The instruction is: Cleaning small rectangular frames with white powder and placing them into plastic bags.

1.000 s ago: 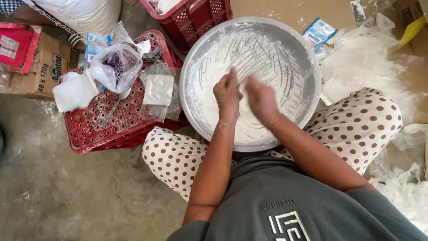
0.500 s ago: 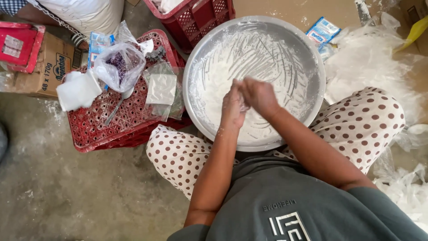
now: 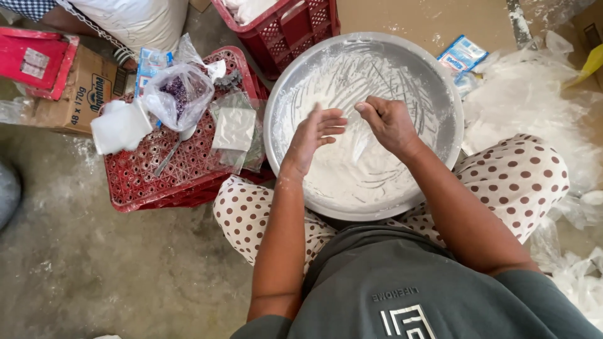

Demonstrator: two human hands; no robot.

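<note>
Here the person sits over a wide metal basin (image 3: pixel 440 81) that rests between the knees and is coated with white flour (image 3: pixel 352 182), most of it banked at the basin's 6 o'clock side. The left hand (image 3: pixel 311 135) hovers above the flour with palm open and fingers spread, holding nothing. The right hand (image 3: pixel 391 122) is curled into a loose fist, thumb against the forefinger, as if pinching powder; whether anything sits inside cannot be told. To do this rubbing well, both hands should probably stay low over the basin's middle, so loosened flour falls back inside rather than over the rim.

Counted: one basin, two hands, two red crates (image 3: pixel 188 169) at 9 and 12 o'clock, one clear bag of dark bits (image 3: pixel 179 94), one cardboard box (image 3: pixel 75 94).
</note>
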